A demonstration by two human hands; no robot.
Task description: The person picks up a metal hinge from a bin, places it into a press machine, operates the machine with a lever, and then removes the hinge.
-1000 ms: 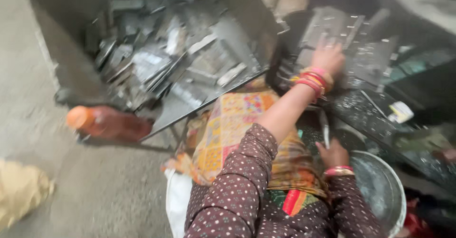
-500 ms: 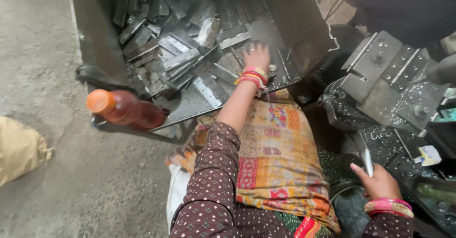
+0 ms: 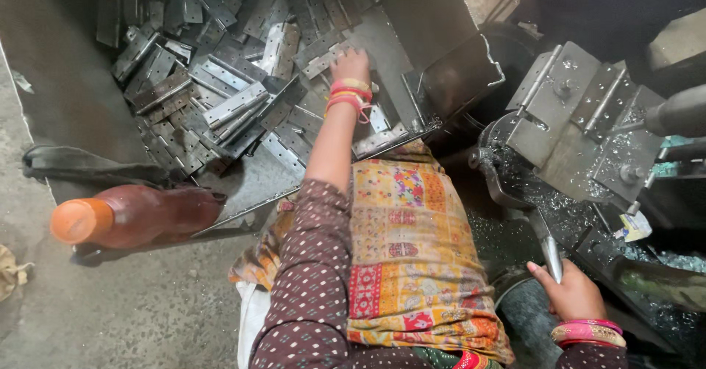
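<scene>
While her left hand (image 3: 350,66) rests fingers-down on a flat hinge (image 3: 323,58) lying diagonally in the bin (image 3: 441,16), her right hand (image 3: 570,292) is clenched around an upright lever (image 3: 551,250).

Metal bin (image 3: 66,104) sits front-left, hinge plates (image 3: 220,104) heaped inside. Left hand (image 3: 351,66) rests on plates nr bin's right wall. Bottle (image 3: 132,216) lies outside bin's near edge, on floor. Machine fixture (image 3: 581,119) to the right; right hand (image 3: 570,292) on lever (image 3: 548,245) below it.
</scene>
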